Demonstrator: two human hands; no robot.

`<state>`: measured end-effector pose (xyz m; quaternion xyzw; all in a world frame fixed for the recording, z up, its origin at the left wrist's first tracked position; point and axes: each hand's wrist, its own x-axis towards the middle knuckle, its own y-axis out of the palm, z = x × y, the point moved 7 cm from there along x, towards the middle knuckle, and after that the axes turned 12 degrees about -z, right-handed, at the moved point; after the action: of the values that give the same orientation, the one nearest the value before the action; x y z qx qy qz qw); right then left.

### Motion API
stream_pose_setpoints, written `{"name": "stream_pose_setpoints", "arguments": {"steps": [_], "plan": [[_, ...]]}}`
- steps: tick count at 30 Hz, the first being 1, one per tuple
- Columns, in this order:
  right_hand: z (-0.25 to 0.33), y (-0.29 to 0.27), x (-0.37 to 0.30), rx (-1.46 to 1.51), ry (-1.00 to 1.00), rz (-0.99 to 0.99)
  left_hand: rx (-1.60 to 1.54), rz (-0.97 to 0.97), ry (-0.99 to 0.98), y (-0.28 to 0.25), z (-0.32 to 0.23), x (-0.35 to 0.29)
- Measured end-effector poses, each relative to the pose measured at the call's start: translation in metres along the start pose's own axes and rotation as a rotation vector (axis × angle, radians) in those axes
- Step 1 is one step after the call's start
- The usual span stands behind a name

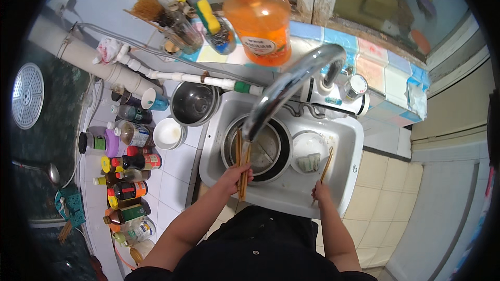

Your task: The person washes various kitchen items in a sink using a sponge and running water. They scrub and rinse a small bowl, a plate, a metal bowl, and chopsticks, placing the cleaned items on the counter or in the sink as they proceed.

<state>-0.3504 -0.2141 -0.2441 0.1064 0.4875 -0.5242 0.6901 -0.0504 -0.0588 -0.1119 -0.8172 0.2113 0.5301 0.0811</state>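
A bundle of wooden chopsticks (pixel 242 190) is gripped in my left hand (pixel 237 178), its fingers wrapped round the middle. The chopsticks stand under the spout of the curved chrome faucet (pixel 291 75), over a metal basin (pixel 285 148) with a smaller metal vessel (pixel 268 169) inside it. On the right side of the white sink (pixel 350 148), my right hand (pixel 322 191) is closed round a chopstick (pixel 327 166); whether it is one or two I cannot tell. Just beyond that hand, a pale green folded cloth or pad (pixel 309 163) lies on a white plate (pixel 301 145) in the sink.
Left of the sink are a dark metal bowl (pixel 194 105), a white bowl (pixel 167 134) and several sauce bottles (pixel 130 190). An orange soap bottle (pixel 263 26) stands on the tiled ledge behind, near a yellow sponge (pixel 208 16). White pipes (pixel 172 76) run along the wall.
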Motion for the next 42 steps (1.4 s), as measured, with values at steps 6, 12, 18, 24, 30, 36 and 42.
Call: {"name": "stream_pose_setpoints", "arguments": {"steps": [6, 12, 18, 24, 30, 36, 42], "plan": [[0.082, 0.053, -0.160, 0.232, -0.103, 0.392, 0.045, 0.165, -0.042, 0.022, 0.008, -0.013], [0.157, 0.136, -0.229, 0.023, -0.327, 0.721, -0.009, 0.295, 0.002, 0.031, -0.023, -0.041], [0.169, 0.154, -0.243, -0.267, -0.253, 0.715, 0.309, 0.296, 0.293, 0.010, -0.067, -0.034], [0.182, 0.198, -0.185, 0.974, 0.181, 1.606, 0.695, 0.189, 0.891, 0.030, -0.084, -0.059], [0.214, 0.224, -0.204, 1.099, 0.094, 0.976, 1.038, -0.176, 1.340, 0.031, -0.086, -0.088], [0.227, 0.229, -0.237, 1.165, -0.002, 0.904, 1.062, -0.382, 1.316, 0.040, -0.117, -0.057], [0.211, 0.201, -0.197, 1.256, 0.143, 0.868, 1.293, -0.229, 1.036, 0.078, -0.103, -0.101]]}}
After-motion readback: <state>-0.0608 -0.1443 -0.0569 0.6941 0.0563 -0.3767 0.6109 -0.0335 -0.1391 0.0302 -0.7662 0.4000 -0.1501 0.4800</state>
